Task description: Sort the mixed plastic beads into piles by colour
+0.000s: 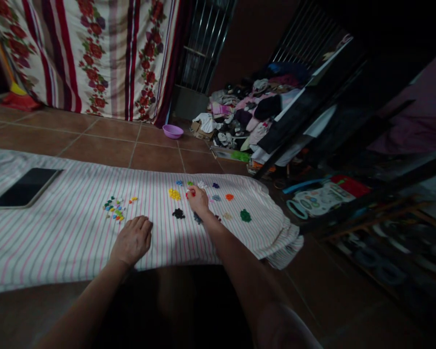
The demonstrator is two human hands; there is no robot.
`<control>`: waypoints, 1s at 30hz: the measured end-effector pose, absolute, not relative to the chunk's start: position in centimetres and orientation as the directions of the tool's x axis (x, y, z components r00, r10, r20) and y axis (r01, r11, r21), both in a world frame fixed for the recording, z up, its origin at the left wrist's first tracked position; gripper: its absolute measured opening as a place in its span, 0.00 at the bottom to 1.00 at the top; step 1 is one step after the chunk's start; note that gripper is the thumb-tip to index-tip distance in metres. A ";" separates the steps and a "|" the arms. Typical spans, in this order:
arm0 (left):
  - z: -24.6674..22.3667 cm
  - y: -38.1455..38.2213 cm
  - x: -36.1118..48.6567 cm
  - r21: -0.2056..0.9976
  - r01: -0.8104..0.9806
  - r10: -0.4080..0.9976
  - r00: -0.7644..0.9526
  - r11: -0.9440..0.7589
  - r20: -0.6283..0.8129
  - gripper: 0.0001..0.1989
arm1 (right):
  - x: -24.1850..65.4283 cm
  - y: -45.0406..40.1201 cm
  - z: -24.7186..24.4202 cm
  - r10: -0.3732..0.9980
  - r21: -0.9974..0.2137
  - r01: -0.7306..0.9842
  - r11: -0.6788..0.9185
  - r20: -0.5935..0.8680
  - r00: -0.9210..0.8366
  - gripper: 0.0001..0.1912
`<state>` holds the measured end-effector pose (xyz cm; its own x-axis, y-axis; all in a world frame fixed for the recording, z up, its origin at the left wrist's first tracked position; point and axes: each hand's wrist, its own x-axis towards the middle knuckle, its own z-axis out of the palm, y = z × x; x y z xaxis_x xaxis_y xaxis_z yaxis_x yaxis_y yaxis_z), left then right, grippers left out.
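My right hand point(199, 199) reaches over the sorted piles of small pieces, its thumb and fingers pinched together at a few red pieces point(193, 193). Whether a piece is between the fingertips is too small to tell. Around it lie little piles: yellow pieces point(174, 194), black pieces point(179, 213), orange pieces point(229, 197), dark green pieces point(245, 215) and white pieces point(202, 184). Palm down on the striped cloth point(83, 242) rests my left hand point(132, 238), fingers loosely bent and apparently holding nothing. Just beyond it is a mixed-colour pile point(114, 209) of the same small pieces.
A dark-screened phone point(25, 187) lies at the left of the cloth. Past the far edge, a purple basin point(173, 131) sits on the tiled floor before a floral curtain point(94, 58). Heaped clothes point(247, 111) and a dark slanted frame point(312, 97) are to the right.
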<state>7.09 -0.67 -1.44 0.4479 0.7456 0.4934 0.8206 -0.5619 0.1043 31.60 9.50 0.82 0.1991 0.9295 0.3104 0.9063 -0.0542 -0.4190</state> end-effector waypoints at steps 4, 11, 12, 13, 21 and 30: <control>-1.6 -0.6 7.2 0.074 0.819 0.732 0.463 -0.569 0.500 0.08 | 34.8 10.0 1.1 0.918 -0.429 0.895 -0.118 0.296 0.263 0.12; -1.8 -0.5 7.2 0.066 0.817 0.720 0.463 -0.572 0.517 0.08 | 38.3 11.7 1.7 0.905 -0.379 0.901 -0.213 0.272 0.328 0.12; -1.7 -0.5 7.2 0.066 0.819 0.722 0.462 -0.571 0.515 0.08 | 38.7 11.9 1.7 0.901 -0.366 0.902 -0.227 0.271 0.337 0.12; -1.7 -0.5 7.2 0.066 0.819 0.725 0.462 -0.569 0.511 0.08 | 39.0 12.1 1.8 0.899 -0.356 0.904 -0.237 0.272 0.343 0.13; -1.6 -0.4 7.3 0.078 0.820 0.724 0.451 -0.567 0.522 0.09 | 40.3 14.2 1.3 0.877 -0.304 0.912 -0.276 0.308 0.369 0.13; -1.5 -0.3 7.4 0.051 0.826 0.726 0.462 -0.561 0.509 0.08 | 40.5 16.2 0.1 0.900 -0.238 0.925 -0.297 0.254 0.355 0.15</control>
